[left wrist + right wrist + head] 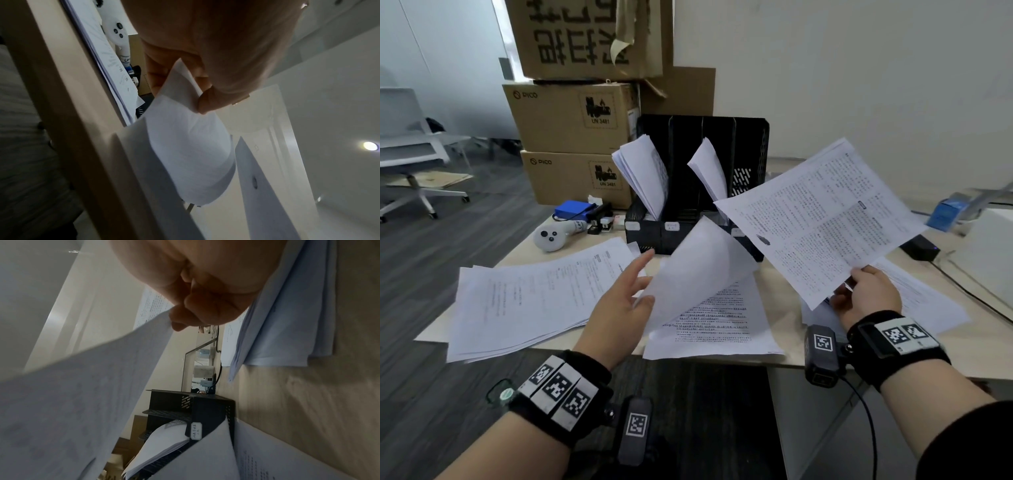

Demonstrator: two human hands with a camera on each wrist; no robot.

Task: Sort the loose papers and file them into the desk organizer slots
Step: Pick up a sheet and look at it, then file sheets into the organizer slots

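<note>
A black desk organizer [685, 178] with upright slots stands at the back of the desk; papers lean in its left slot [645, 174] and middle slot [709, 169]. My left hand [626, 298] pinches the edge of a curled blank sheet [695, 274], lifted off the middle pile [719, 318]; the left wrist view shows thumb and fingers on that sheet [185, 154]. My right hand [866, 294] pinches the near corner of a printed sheet [822, 222] held in the air right of the organizer. The right wrist view shows its fingers [185, 318] on that sheet [82, 394].
A left paper pile [534, 294] and a right pile [921, 301] lie on the desk [962, 353]. A white controller [551, 234], a blue pack [573, 209] and a stapler sit back left. Cardboard boxes [575, 120] stand behind. A black box [919, 246] and cable lie right.
</note>
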